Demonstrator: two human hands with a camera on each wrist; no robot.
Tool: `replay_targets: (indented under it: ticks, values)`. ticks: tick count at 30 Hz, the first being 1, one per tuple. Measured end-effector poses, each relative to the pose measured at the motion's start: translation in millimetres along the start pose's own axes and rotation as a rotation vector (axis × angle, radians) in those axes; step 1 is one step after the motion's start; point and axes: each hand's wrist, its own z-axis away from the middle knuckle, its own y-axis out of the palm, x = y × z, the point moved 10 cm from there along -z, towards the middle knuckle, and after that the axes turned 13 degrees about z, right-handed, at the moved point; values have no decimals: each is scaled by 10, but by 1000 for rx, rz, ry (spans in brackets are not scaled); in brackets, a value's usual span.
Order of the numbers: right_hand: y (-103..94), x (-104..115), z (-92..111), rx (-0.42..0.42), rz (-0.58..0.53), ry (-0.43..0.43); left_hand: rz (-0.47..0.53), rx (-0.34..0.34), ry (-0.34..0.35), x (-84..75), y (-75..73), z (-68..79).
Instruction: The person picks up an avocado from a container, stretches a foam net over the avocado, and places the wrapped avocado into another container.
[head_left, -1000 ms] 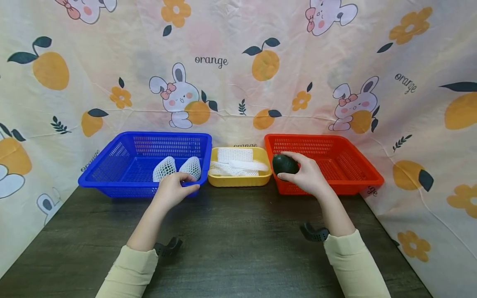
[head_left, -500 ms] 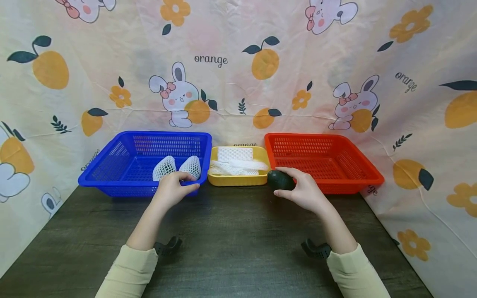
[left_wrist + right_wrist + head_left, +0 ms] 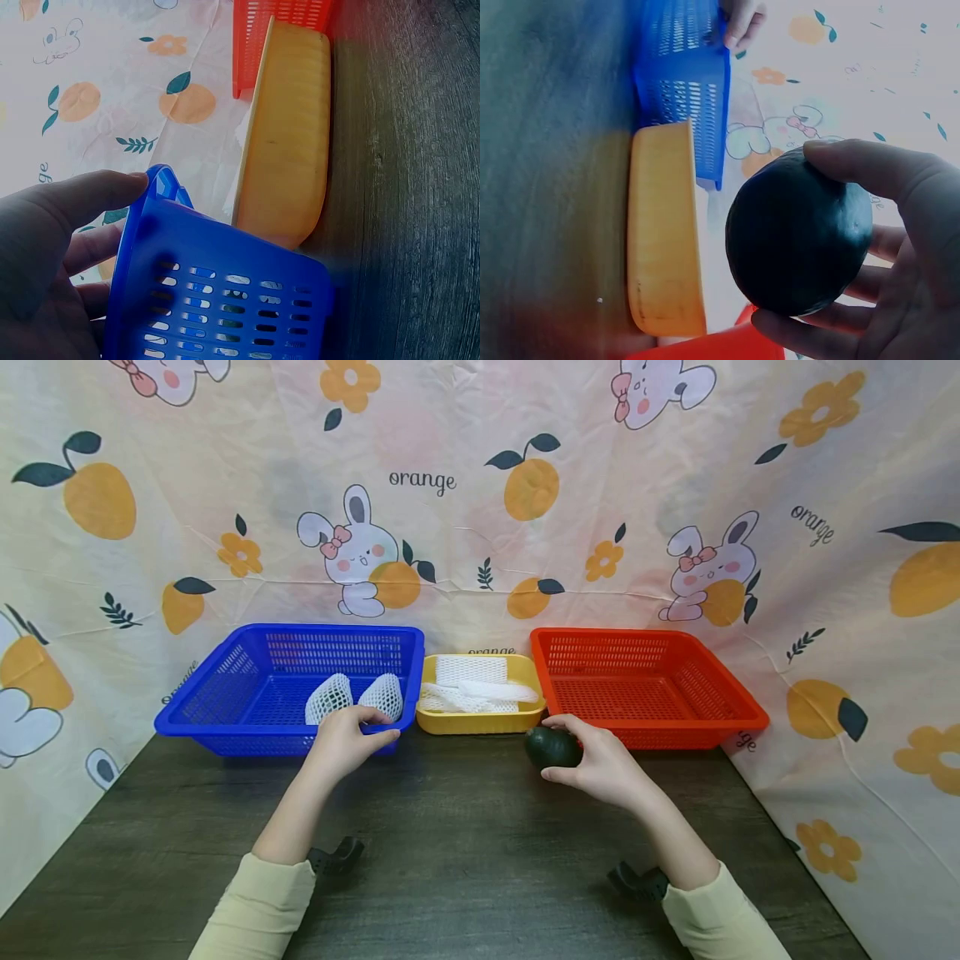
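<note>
My right hand grips a dark green avocado between thumb and fingers, in front of the red basket's near left corner. Up close in the right wrist view the avocado looks smooth and shiny, with fingers behind and below it. My left hand holds the rim of the blue basket near its front right corner. In the left wrist view the thumb lies over that rim and the other fingers are partly hidden behind it. Two dark pieces in white foam nets lie inside this basket.
Between the baskets stands a small yellow tray with flat white foam nets in it. The red basket stands at the right. A printed cloth hangs behind the dark wooden table.
My right hand has carried the avocado from over the red basket's left rim toward me and to the left, down in front of it. The left hand has stayed at the blue rim.
</note>
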Motion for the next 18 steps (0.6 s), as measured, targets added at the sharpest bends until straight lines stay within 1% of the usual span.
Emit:
replay_targets:
  ticks: [3, 11, 18]
  values:
    - [49, 16, 23, 17, 16, -3, -2, 0, 7, -3, 7, -1]
    - [150, 54, 62, 33, 66, -23, 0, -5, -6, 13, 5, 11]
    - [249, 98, 85, 36, 111, -69, -3, -5, 2, 0, 11, 17]
